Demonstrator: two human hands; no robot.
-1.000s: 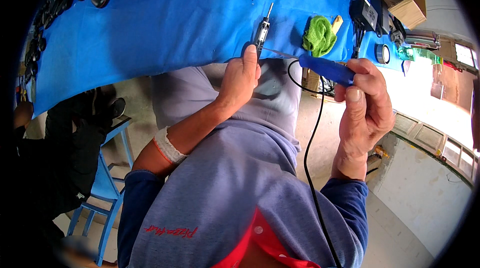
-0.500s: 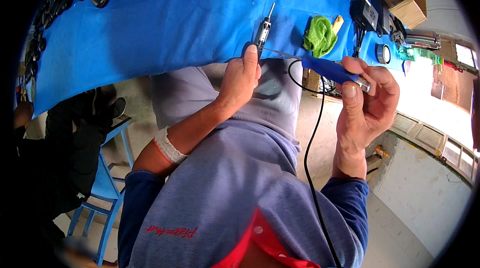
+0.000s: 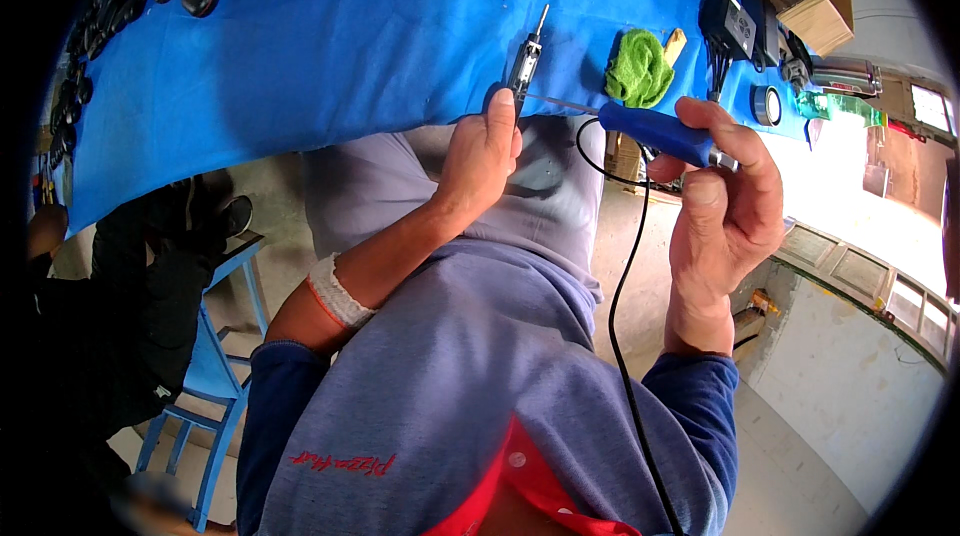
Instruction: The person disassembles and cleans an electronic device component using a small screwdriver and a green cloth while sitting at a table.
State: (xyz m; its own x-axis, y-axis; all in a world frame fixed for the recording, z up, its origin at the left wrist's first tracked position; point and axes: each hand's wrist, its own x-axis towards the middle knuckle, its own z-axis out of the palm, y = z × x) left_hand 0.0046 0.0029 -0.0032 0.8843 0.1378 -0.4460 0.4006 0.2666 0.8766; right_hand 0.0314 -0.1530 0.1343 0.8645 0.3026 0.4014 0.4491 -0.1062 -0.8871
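Well, at the far left of my blue-covered desk [image 3: 330,56] lies a row of dark rounded pieces [image 3: 80,91], too dim to make out. My left hand [image 3: 485,151] is closed around the lower end of a slim black device [image 3: 525,64], thumb along it, holding it out at the desk's near edge with its thin metal shaft pointing away from me. Bare metal shows along its body, so I'd judge the job partway: the casing looks open, and the screwdriver work seems unfinished. Past the green cloth [image 3: 640,71], the blue-handled screwdriver [image 3: 655,133] reaches leftward, its blade ending at the device's side near my thumb; whether it sits in a screw, I cannot tell. My right hand [image 3: 725,201] pinches the handle's rear between thumb and fingers. Farther right stands a roll of tape [image 3: 767,106].
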